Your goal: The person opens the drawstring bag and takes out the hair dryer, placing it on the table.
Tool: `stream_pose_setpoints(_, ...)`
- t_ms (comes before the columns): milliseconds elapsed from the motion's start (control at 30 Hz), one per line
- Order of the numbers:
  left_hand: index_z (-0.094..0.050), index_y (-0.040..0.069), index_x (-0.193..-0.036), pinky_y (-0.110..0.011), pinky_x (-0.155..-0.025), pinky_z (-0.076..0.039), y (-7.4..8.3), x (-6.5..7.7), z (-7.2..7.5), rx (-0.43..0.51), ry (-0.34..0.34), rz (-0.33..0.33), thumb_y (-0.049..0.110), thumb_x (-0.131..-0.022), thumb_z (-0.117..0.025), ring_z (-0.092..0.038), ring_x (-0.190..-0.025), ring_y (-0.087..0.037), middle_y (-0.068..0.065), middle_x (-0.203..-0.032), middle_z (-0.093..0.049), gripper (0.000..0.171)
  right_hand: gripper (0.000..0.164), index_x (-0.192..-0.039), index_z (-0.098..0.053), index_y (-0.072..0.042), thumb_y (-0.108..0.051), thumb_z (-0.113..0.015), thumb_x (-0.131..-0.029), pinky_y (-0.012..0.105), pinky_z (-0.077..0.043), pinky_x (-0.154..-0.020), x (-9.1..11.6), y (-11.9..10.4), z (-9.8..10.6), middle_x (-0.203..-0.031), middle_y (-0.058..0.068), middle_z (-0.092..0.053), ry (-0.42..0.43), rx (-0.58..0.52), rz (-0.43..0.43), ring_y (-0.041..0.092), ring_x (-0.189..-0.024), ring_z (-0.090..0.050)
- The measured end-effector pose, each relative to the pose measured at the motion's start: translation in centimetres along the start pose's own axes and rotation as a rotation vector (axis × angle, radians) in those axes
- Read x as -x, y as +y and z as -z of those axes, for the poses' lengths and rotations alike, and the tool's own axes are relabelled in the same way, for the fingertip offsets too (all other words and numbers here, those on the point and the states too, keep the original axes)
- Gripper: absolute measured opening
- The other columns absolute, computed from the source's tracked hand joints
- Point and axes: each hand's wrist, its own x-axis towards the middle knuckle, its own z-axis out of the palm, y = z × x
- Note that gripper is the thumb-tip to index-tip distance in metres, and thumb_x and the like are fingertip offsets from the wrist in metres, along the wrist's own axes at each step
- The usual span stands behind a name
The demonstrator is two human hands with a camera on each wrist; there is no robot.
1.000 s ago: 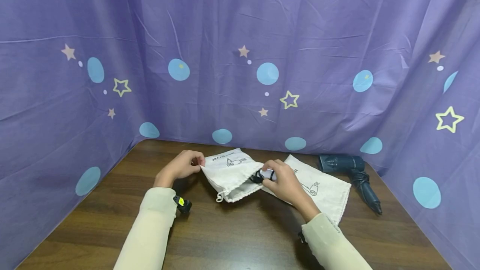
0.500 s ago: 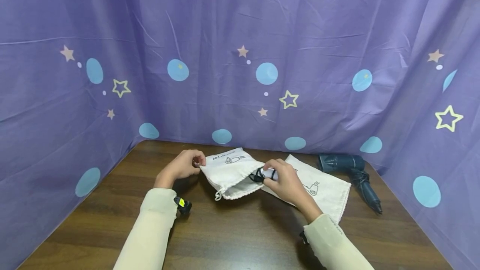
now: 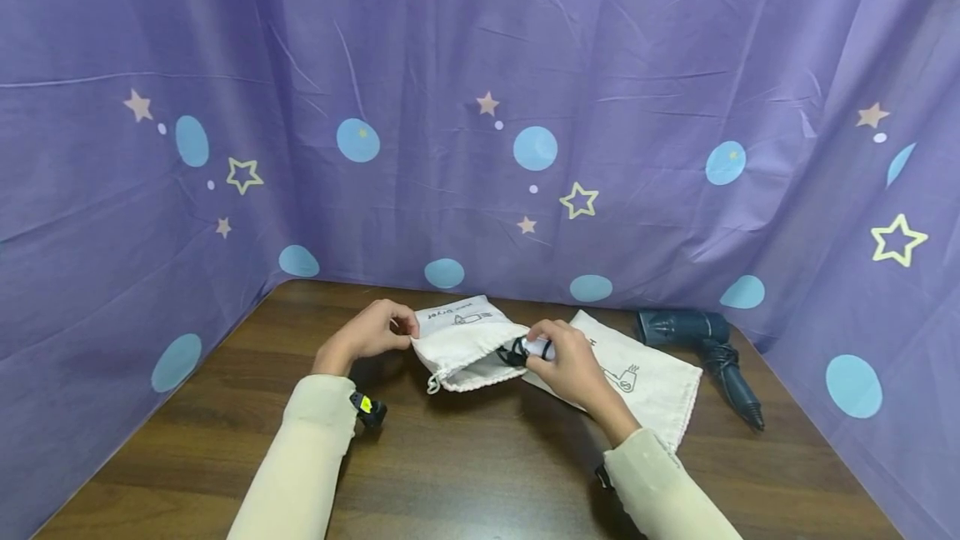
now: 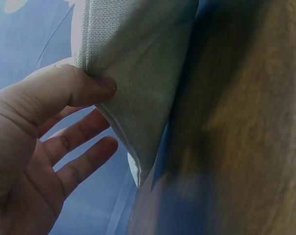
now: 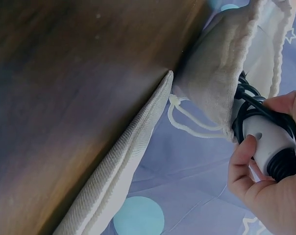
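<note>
A cream cloth drawstring bag [image 3: 467,348] with a hair dryer drawing and lettering lies tilted, its mouth gaping toward the right. My left hand [image 3: 372,332] pinches its left edge; in the left wrist view the thumb [image 4: 96,89] presses the near side of the cloth. At the mouth, my right hand [image 3: 567,361] grips the white handle of a hair dryer [image 5: 268,139], wrapped in black cord [image 5: 253,100]. The rest of that dryer is hidden inside the bag. A looped drawstring [image 5: 192,127] hangs by the mouth.
A second printed cloth bag [image 3: 660,386] lies flat under and behind my right hand. Farther right, a dark blue hair dryer [image 3: 684,327] rests with its cord wound on the handle. The wooden table [image 3: 450,473] backs onto a purple patterned curtain [image 3: 450,165].
My left hand has moved slightly right, bringing the bag's left edge with it, and the bag's upper cloth has creased. My right hand stays almost still on the hair dryer's handle.
</note>
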Motion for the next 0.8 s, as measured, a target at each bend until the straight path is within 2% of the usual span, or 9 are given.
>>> stream_pose_setpoints(200, -0.071, 0.013, -0.081, -0.032, -0.076, -0.052, -0.4, 0.5, 0.5, 0.014, 0.051, 0.008, -0.007, -0.079, -0.073, -0.062, -0.081, -0.013, -0.003, -0.082, -0.068, 0.02, 0.028, -0.099, -0.07, -0.012, -0.007, -0.077, -0.071, 0.037, -0.05, -0.075, 0.2, 0.0, 0.2, -0.094, 0.004, -0.068, 0.008, -0.007, 0.041, 0.018, -0.084, -0.061)
stream_pose_setpoints(433, -0.073, 0.015, -0.078, -0.026, -0.07, -0.051, -1.1, 1.0, 0.6, 0.051, 0.149, 0.018, -0.009, -0.074, -0.077, -0.061, -0.075, -0.011, 0.004, -0.078, -0.068, 0.024, 0.03, -0.097, -0.071, -0.012, -0.004, -0.077, -0.069, 0.032, -0.048, -0.07, 0.8, -0.1, 1.0, -0.091, 0.0, -0.068, 0.023, -0.032, 0.076, 0.015, -0.08, -0.059)
stream_pose_setpoints(533, -0.073, 0.014, -0.077, -0.025, -0.07, -0.051, -1.3, 1.1, 0.8, 0.062, 0.166, 0.005, -0.011, -0.073, -0.077, -0.061, -0.075, -0.011, 0.004, -0.078, -0.068, 0.026, 0.031, -0.097, -0.07, -0.012, -0.002, -0.077, -0.068, 0.03, -0.047, -0.068, 0.9, 0.0, 1.1, -0.091, -0.001, -0.068, 0.035, -0.052, 0.09, 0.014, -0.08, -0.059)
stream_pose_setpoints(600, -0.073, 0.013, -0.078, -0.026, -0.072, -0.051, -1.2, 1.2, 0.8, 0.059, 0.139, -0.002, -0.012, -0.074, -0.076, -0.062, -0.077, -0.012, 0.004, -0.079, -0.069, 0.025, 0.031, -0.097, -0.07, -0.012, -0.002, -0.078, -0.068, 0.03, -0.047, -0.069, 1.0, 0.0, 1.1, -0.091, -0.001, -0.069, 0.043, -0.053, 0.102, 0.013, -0.081, -0.059)
stream_pose_setpoints(733, -0.073, 0.01, -0.083, -0.032, -0.077, -0.054, -0.6, 1.0, 0.9, 0.027, 0.029, -0.004, -0.015, -0.076, -0.071, -0.064, -0.082, -0.015, 0.002, -0.084, -0.07, 0.027, 0.031, -0.098, -0.071, -0.011, -0.004, -0.078, -0.069, 0.031, -0.047, -0.071, 1.1, -0.2, 1.1, -0.095, -0.001, -0.07, 0.046, -0.042, 0.122, 0.013, -0.082, -0.06)
stream_pose_setpoints(800, -0.074, 0.01, -0.085, -0.036, -0.079, -0.054, -0.2, 0.8, 1.0, -0.001, -0.004, -0.004, -0.018, -0.076, -0.066, -0.064, -0.085, -0.018, 0.001, -0.087, -0.07, 0.031, 0.03, -0.099, -0.071, -0.011, -0.004, -0.078, -0.07, 0.033, -0.048, -0.073, 1.2, -0.4, 1.1, -0.097, 0.0, -0.07, 0.042, -0.036, 0.13, 0.013, -0.083, -0.06)
